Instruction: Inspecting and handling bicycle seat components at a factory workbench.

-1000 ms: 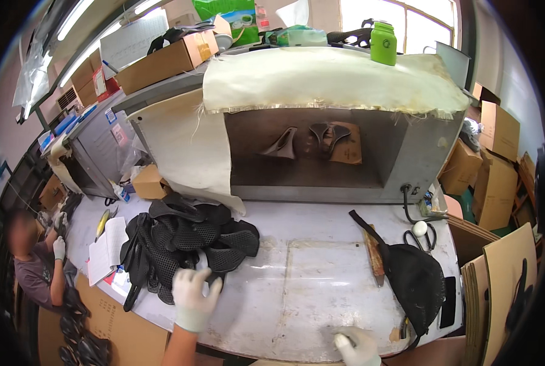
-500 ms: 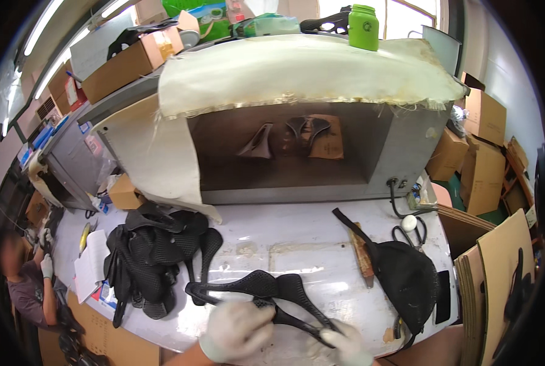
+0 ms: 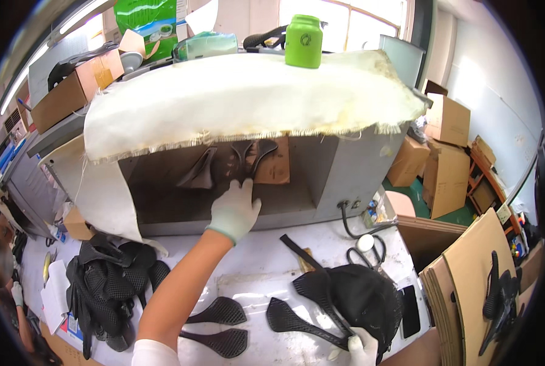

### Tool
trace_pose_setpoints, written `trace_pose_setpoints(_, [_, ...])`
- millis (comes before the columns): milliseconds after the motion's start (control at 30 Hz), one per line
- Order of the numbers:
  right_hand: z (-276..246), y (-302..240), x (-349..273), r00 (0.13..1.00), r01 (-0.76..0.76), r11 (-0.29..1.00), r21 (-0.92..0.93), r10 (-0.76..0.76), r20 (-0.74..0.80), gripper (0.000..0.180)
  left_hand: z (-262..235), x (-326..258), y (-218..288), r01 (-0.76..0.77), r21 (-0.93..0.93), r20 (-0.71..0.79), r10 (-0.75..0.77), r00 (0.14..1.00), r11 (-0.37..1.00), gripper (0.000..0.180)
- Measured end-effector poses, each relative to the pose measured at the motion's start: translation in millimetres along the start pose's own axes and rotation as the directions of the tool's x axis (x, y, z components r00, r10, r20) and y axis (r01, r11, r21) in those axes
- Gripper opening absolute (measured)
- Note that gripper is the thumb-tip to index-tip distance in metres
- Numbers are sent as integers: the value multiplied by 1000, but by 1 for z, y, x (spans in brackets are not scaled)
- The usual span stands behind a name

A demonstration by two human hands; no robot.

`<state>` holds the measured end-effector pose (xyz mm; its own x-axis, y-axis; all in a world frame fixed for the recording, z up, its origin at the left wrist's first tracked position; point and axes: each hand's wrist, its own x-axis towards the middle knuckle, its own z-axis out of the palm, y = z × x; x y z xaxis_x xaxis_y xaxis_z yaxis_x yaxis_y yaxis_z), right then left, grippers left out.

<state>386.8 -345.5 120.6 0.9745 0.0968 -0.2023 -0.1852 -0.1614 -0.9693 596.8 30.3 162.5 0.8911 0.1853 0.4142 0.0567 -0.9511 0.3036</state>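
Note:
My gloved left hand reaches into a grey heating box, fingers stretched out and thumb apart. Its fingertips are at the narrow end of a V-shaped black bicycle saddle pad; whether they touch is unclear. Another saddle pad lies further left inside. Low on the right, my gloved right hand is closed on the narrow end of a split saddle pad, whose two textured wings point up and left. One more saddle pad lies on the table, partly hidden behind my left forearm.
A heap of black saddle pads covers the table's left. On the right are a black cap-like cloth item, scissors and a phone. White cloth drapes the box, bearing a green jar. Cardboard sheets lean beyond.
My left hand has moved up from the table into the box. My right hand has shifted slightly right with a saddle pad, leaving another on the table. The view has turned right.

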Motion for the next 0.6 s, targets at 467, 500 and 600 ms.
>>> trace_pose_setpoints(467, [-30,-28,28,957,290,904,315,-268,-111,41,-11,5,-7,-37,-29,-329,26,944,999,65])
trace_pose_setpoints(500, [-36,-28,32,948,318,878,358,-295,-117,45,-18,-21,-6,-96,-47,-342,75,937,994,63])
trace_pose_setpoints(600, [-31,-55,45,915,396,770,500,-286,-284,35,-55,-126,13,-184,-45,-273,165,948,982,59])
